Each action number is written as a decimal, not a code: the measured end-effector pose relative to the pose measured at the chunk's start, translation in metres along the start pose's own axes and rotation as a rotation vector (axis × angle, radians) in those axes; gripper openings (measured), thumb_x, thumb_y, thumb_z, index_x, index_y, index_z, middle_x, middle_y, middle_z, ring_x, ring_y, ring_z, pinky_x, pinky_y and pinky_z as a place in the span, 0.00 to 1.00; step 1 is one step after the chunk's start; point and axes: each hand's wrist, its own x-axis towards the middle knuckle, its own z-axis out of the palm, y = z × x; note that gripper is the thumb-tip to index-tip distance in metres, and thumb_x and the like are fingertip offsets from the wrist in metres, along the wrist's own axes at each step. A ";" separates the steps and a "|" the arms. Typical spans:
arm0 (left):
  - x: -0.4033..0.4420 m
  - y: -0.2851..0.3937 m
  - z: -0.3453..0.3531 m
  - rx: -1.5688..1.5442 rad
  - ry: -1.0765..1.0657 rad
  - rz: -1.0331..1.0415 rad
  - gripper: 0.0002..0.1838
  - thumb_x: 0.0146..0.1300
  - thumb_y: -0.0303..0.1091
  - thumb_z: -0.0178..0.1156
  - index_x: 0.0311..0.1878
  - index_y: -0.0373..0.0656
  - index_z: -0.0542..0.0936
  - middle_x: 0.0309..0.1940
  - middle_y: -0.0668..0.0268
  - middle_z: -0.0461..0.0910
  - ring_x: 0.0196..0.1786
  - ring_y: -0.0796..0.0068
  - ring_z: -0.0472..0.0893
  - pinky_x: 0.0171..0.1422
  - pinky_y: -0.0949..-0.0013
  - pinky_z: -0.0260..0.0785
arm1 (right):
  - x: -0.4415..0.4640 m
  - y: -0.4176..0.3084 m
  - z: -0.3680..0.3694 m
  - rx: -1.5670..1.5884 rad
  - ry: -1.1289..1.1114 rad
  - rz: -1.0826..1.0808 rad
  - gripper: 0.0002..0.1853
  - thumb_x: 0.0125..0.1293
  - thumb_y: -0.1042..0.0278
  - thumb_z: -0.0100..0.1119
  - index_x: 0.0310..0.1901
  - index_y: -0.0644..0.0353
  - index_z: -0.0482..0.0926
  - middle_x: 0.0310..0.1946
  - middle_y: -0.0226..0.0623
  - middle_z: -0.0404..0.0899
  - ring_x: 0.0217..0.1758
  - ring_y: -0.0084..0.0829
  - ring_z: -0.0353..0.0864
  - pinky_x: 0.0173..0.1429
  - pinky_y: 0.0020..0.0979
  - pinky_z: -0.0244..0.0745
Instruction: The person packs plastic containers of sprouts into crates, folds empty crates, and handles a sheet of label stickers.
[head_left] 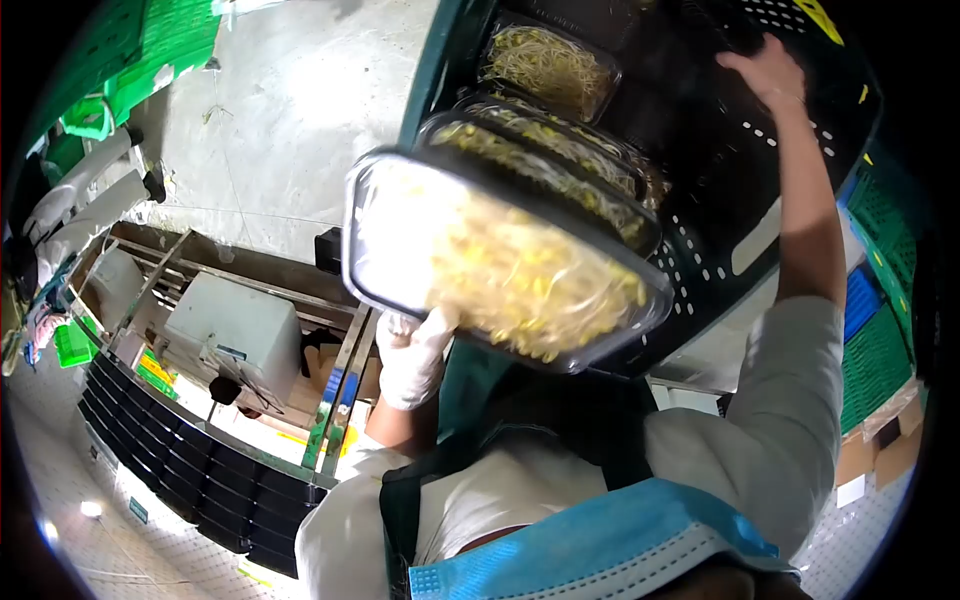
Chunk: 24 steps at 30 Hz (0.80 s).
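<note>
My left hand, in a white glove, grips the lower left edge of a clear-wrapped tray of bean sprouts. The tray is tilted and blurred, with glare on its left half. Behind it, similar sprout packs stand on edge in a large dark crate. Another sprout pack lies farther in. My bare right hand reaches along the crate's right side, thumb and a finger apart, beside a dark shape that I cannot make out. Its other fingers are partly hidden.
At left a metal-framed bench holds a white box, with a row of black panels below. Green crates stand at upper left, more green crates at right near cardboard boxes. The grey concrete floor shows between.
</note>
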 end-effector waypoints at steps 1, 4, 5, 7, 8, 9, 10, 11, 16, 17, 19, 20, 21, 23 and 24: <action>0.000 0.003 0.003 -0.047 -0.059 -0.017 0.08 0.49 0.17 0.57 0.33 0.39 0.77 0.29 0.72 0.76 0.30 0.86 0.73 0.35 0.81 0.65 | -0.018 0.014 -0.020 0.197 0.007 -0.024 0.41 0.43 0.44 0.61 0.58 0.57 0.61 0.51 0.45 0.69 0.54 0.41 0.68 0.58 0.36 0.61; 0.001 0.002 0.005 0.034 -0.126 0.004 0.04 0.50 0.21 0.61 0.26 0.41 0.76 0.25 0.77 0.73 0.26 0.91 0.68 0.30 0.83 0.60 | -0.117 0.030 -0.086 1.464 -0.507 -0.092 0.26 0.54 0.60 0.56 0.54 0.61 0.66 0.43 0.38 0.74 0.47 0.32 0.72 0.54 0.29 0.63; 0.003 0.008 0.010 0.058 -0.126 -0.050 0.04 0.50 0.22 0.61 0.24 0.41 0.76 0.23 0.78 0.72 0.25 0.92 0.67 0.28 0.83 0.59 | -0.146 0.034 -0.098 1.638 -0.690 -0.170 0.25 0.54 0.60 0.56 0.53 0.61 0.66 0.43 0.38 0.74 0.47 0.31 0.72 0.54 0.29 0.64; 0.000 0.020 0.016 -0.004 -0.234 -0.075 0.07 0.52 0.24 0.60 0.35 0.38 0.77 0.32 0.74 0.76 0.34 0.89 0.71 0.39 0.82 0.63 | -0.191 0.033 -0.103 1.713 -0.929 -0.234 0.24 0.55 0.60 0.54 0.53 0.62 0.67 0.43 0.38 0.74 0.47 0.31 0.72 0.53 0.28 0.64; 0.000 0.018 0.014 -0.030 -0.288 -0.059 0.08 0.53 0.25 0.60 0.38 0.37 0.77 0.34 0.73 0.77 0.36 0.88 0.71 0.41 0.81 0.63 | -0.205 0.031 -0.098 1.665 -0.996 -0.239 0.23 0.56 0.61 0.54 0.52 0.63 0.67 0.43 0.37 0.74 0.47 0.30 0.72 0.53 0.28 0.64; -0.001 0.016 0.012 -0.055 -0.343 -0.042 0.10 0.54 0.26 0.59 0.41 0.37 0.76 0.37 0.72 0.77 0.38 0.87 0.72 0.44 0.81 0.64 | -0.211 0.028 -0.090 1.588 -1.018 -0.232 0.23 0.56 0.61 0.53 0.52 0.63 0.67 0.43 0.37 0.74 0.47 0.30 0.72 0.52 0.28 0.64; -0.004 0.027 0.013 0.018 -0.374 -0.064 0.09 0.55 0.26 0.58 0.40 0.36 0.76 0.36 0.71 0.77 0.37 0.87 0.72 0.43 0.80 0.64 | -0.211 0.027 -0.081 1.497 -1.010 -0.231 0.22 0.57 0.61 0.53 0.51 0.64 0.68 0.42 0.37 0.74 0.46 0.30 0.72 0.52 0.27 0.65; -0.008 0.037 0.013 0.154 -0.366 -0.111 0.09 0.57 0.27 0.56 0.41 0.35 0.76 0.36 0.71 0.77 0.37 0.86 0.72 0.44 0.80 0.64 | -0.205 0.026 -0.070 1.382 -0.951 -0.248 0.22 0.57 0.61 0.52 0.51 0.64 0.68 0.42 0.37 0.74 0.46 0.29 0.72 0.51 0.27 0.65; -0.007 0.010 0.004 -0.036 -0.364 0.181 0.09 0.55 0.23 0.56 0.40 0.35 0.75 0.37 0.69 0.78 0.39 0.84 0.73 0.45 0.79 0.65 | -0.219 -0.013 -0.131 1.248 -0.658 -0.292 0.21 0.61 0.58 0.43 0.49 0.66 0.69 0.41 0.41 0.75 0.46 0.30 0.73 0.48 0.27 0.67; -0.009 0.011 0.003 0.075 -0.340 0.329 0.09 0.54 0.21 0.56 0.40 0.35 0.75 0.37 0.68 0.78 0.39 0.84 0.73 0.45 0.79 0.65 | -0.238 -0.027 -0.158 1.429 -0.664 -0.182 0.23 0.65 0.54 0.36 0.49 0.66 0.69 0.41 0.45 0.76 0.46 0.32 0.74 0.46 0.28 0.68; -0.012 0.000 0.007 -0.149 -0.328 0.303 0.08 0.52 0.21 0.56 0.37 0.36 0.75 0.33 0.69 0.78 0.36 0.84 0.73 0.42 0.78 0.66 | -0.270 -0.037 -0.162 1.839 -0.653 -0.272 0.26 0.64 0.52 0.36 0.55 0.66 0.62 0.51 0.50 0.68 0.53 0.36 0.68 0.55 0.32 0.64; -0.009 -0.014 0.012 -0.191 -0.324 0.254 0.06 0.53 0.25 0.55 0.35 0.36 0.75 0.30 0.66 0.78 0.33 0.81 0.74 0.38 0.75 0.67 | -0.284 -0.045 -0.146 1.770 -0.451 -0.191 0.25 0.64 0.55 0.38 0.56 0.66 0.60 0.53 0.49 0.65 0.56 0.36 0.65 0.58 0.32 0.60; -0.006 -0.025 0.019 -0.235 -0.318 0.205 0.06 0.55 0.28 0.55 0.32 0.36 0.75 0.27 0.63 0.78 0.30 0.77 0.75 0.35 0.73 0.67 | -0.298 -0.049 -0.127 1.690 -0.253 -0.121 0.25 0.63 0.58 0.40 0.58 0.66 0.58 0.56 0.48 0.61 0.58 0.36 0.63 0.61 0.33 0.56; -0.004 -0.025 0.028 -0.101 -0.311 0.290 0.12 0.56 0.37 0.54 0.25 0.36 0.74 0.21 0.55 0.74 0.25 0.64 0.74 0.30 0.67 0.65 | -0.320 -0.067 -0.123 1.299 -0.024 -0.339 0.27 0.56 0.76 0.46 0.59 0.66 0.55 0.55 0.43 0.61 0.58 0.34 0.61 0.63 0.32 0.52; -0.004 -0.013 0.019 0.342 -0.371 0.199 0.13 0.52 0.36 0.60 0.33 0.36 0.74 0.27 0.61 0.76 0.31 0.75 0.74 0.39 0.76 0.66 | -0.318 -0.074 -0.122 1.349 -0.004 -0.308 0.28 0.55 0.77 0.47 0.59 0.66 0.54 0.55 0.43 0.61 0.57 0.34 0.61 0.62 0.32 0.53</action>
